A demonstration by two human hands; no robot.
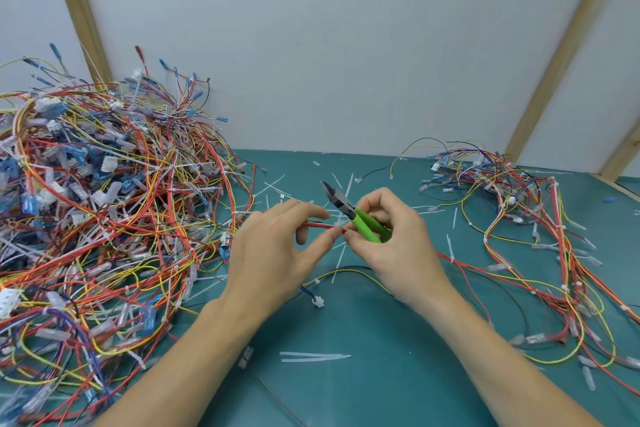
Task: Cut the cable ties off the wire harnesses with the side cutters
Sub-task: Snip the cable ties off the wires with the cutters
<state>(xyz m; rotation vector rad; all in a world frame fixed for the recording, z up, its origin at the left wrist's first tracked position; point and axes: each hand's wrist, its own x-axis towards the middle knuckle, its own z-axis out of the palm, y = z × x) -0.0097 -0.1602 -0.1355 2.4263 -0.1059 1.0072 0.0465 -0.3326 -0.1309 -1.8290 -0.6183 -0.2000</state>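
Left hand (277, 250): red wires (320, 225) are pinched between thumb and fingertips, held taut, apparently for access to a white tie (338, 221).
Right hand (391, 239): the cutters (353, 215) are gripped by the green handles, blades pointed up and away while its fingertips work at the tie.
Pile (104, 204): uncut harnesses seem to be heaped left.
Mat (363, 374): cut ties are scattered.
Writing: none can be read.

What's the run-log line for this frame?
stage: between cuts | right hand: holds side cutters, tips up, off wires | left hand: pinching red wires | both at cable tie | cut ties on mat
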